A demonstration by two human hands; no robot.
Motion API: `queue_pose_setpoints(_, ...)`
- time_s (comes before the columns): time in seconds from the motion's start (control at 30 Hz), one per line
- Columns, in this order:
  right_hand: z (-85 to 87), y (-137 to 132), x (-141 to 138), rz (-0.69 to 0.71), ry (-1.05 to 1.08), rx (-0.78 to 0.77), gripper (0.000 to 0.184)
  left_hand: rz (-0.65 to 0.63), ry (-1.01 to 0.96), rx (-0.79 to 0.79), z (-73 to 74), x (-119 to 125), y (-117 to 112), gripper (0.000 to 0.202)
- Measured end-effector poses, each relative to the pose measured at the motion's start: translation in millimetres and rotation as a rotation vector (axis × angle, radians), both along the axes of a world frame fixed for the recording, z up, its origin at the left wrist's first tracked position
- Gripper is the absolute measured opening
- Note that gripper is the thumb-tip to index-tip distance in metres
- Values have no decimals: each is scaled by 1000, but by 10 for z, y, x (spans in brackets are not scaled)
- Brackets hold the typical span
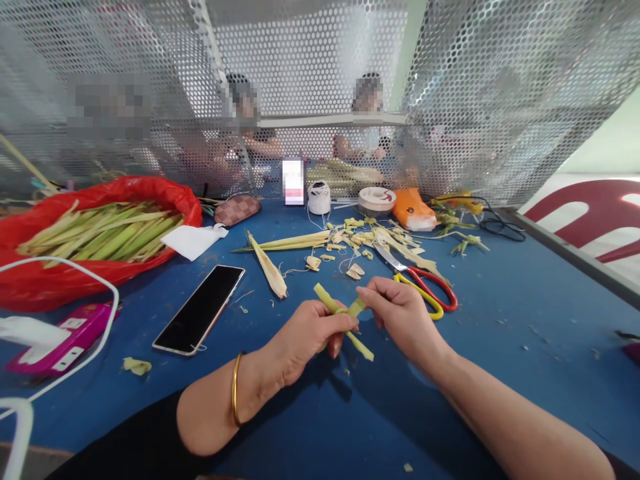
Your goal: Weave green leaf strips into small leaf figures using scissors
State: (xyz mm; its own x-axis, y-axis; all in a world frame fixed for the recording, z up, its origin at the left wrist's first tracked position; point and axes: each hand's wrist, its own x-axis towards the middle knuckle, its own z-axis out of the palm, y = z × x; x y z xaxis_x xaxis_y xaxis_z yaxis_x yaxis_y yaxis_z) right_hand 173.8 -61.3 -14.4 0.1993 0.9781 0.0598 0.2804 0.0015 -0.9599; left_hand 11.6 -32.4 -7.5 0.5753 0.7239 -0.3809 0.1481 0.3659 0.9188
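Between both hands, over the blue table (280,407), are pale green corn husk strips (327,299) that cross one another. My left hand (316,330) is closed, pinching the strips where they cross. With thumb and fingertips, my right hand (395,305) grips the end of the strip on the right. Just beyond the right hand lie scissors (425,287) with red and yellow handles, blades among husk scraps. A dry husk piece (267,267) and cut scraps (355,237) are spread in front of the hands. Some fingers of the left hand are hidden behind the strips.
A red plastic bag (30,287) full of husks stands at left, near a phone (200,310) and a purple power strip (65,340) with a white cable. White thread (319,199), a round tin (376,200) and an orange packet (414,210) line the back. Behind a perforated metal screen (310,60) sit people.
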Motion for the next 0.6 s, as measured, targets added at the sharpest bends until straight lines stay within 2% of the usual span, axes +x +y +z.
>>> queue_pose_setpoints(0.13, 0, 53, 7, -78, 231, -40, 32, 47, -150, -73, 32, -45, 62, 29)
queue_pose_setpoints(0.23, 16, 38, -25, -140, 366, -115, 27, 99, -288, -47, 77, -75, 133, 25)
queue_pose_setpoints(0.33, 37, -49, -113, 47, 416, -197, 22, 148, -339, 28, 98, -79, 161, 22)
queue_pose_setpoints(0.4, 37, -117, -186, 194, 477, -195, 21, 150, -349, 50, 88, -67, 148, 22)
queue_pose_setpoints(0.43, 30, -143, -220, 219, 490, -184, 22, 140, -348, 59, 77, -57, 135, 23)
queue_pose_setpoints(0.6, -50, -181, -314, 103, 473, -159, 31, 111, -308, 74, 5, -3, 87, 20)
